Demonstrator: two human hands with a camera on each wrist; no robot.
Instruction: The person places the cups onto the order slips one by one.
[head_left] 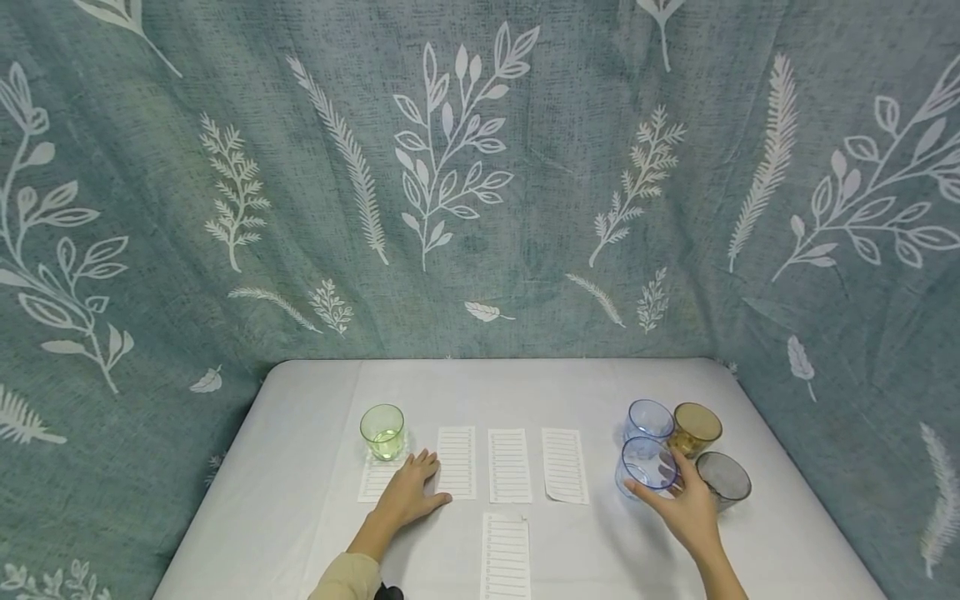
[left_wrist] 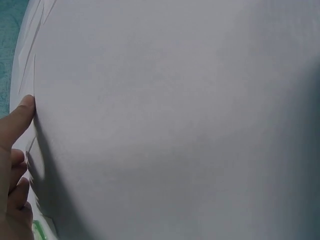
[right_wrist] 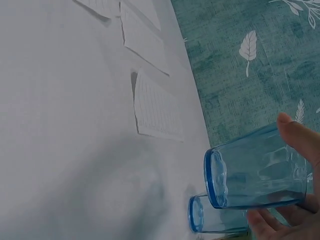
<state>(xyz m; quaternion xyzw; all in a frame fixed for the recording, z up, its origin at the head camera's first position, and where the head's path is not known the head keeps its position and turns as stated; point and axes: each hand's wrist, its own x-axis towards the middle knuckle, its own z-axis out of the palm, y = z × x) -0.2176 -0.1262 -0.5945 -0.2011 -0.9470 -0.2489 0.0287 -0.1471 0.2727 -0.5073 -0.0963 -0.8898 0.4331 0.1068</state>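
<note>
Around the rim of a clear blue glass my right hand curls its thumb and fingers; in the right wrist view the gripped glass shows beside the thumb of my hand. Just behind it is a second blue glass, also seen in the right wrist view. My left hand rests with fingers spread near a lined paper slip, the green glass just behind it. The left wrist view catches that hand at its left edge.
An amber glass and a grey glass stand right of the blue ones. More lined slips lie mid-table, another slip nearer the front, and one slip by the green glass. A patterned curtain hangs behind.
</note>
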